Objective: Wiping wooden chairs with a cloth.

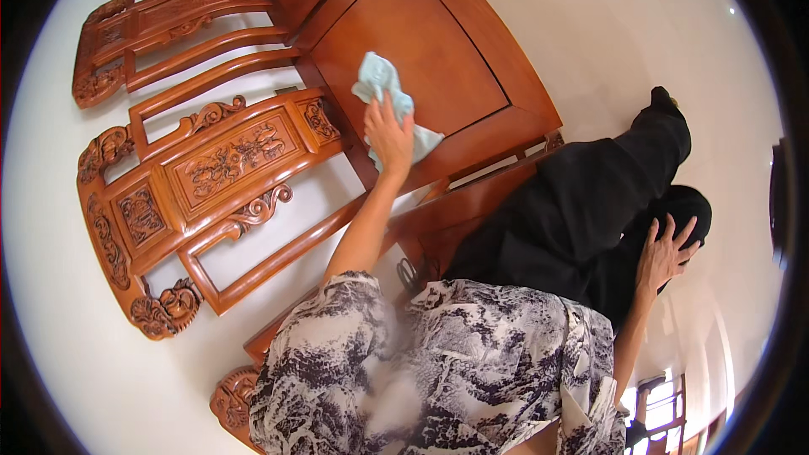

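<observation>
My left hand (390, 139) rests on a pale mint-green cloth (380, 76), which lies bunched on the wooden seat panel (436, 50) of a carved bench; part of the cloth shows past my fingertips and part beside my thumb. My fingers are partly hidden in its folds, and they press or hold it near the seat's rear corner. Away to the right, my right hand (669, 253) lies with fingers spread on my knee, over black trousers, and holds nothing.
Carved wooden backrests (234, 161) rise on the left against a pale wall. Another carved piece (234, 398) shows at the lower left. Pale glossy floor (727, 158) lies to the right, with a dark object at the far right edge. Beneath me is more reddish-brown wooden seating.
</observation>
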